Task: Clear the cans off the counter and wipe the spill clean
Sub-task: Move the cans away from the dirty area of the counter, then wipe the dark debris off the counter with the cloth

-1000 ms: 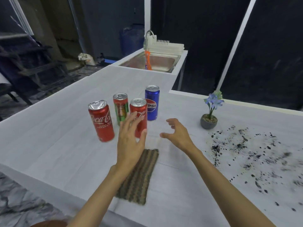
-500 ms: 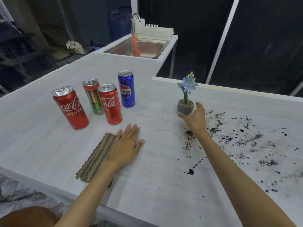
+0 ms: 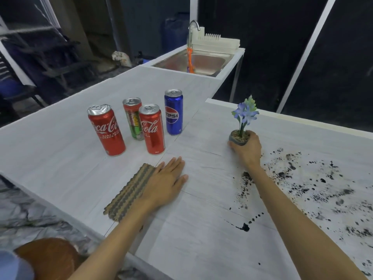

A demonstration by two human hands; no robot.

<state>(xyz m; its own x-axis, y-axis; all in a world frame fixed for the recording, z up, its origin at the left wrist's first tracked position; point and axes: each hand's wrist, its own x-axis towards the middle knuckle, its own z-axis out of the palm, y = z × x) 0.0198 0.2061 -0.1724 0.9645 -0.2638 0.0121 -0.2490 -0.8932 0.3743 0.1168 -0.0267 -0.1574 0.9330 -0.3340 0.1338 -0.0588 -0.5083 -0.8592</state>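
Several cans stand upright on the white counter (image 3: 60, 158): a dented red Coca-Cola can (image 3: 106, 130), a red-and-green can (image 3: 133, 118), a second red Coca-Cola can (image 3: 152, 129) and a blue Pepsi can (image 3: 173, 112). A brown striped cloth (image 3: 127, 193) lies near the front edge. My left hand (image 3: 165, 182) rests flat, fingers straight, on the cloth's right end and the counter. My right hand (image 3: 247, 148) grips a small grey flower pot (image 3: 238, 138) with blue flowers. Black spill specks (image 3: 312, 188) cover the counter to the right.
A steel sink (image 3: 201, 63) with a tap, an orange brush and a white dish rack sits at the far end. Dark panels stand behind the counter. A brown round object (image 3: 50, 257) lies below the front edge at the lower left.
My right hand went from reaching near the cans to the flower pot and closed round it. My left hand dropped from the cans onto the cloth and stays flat.
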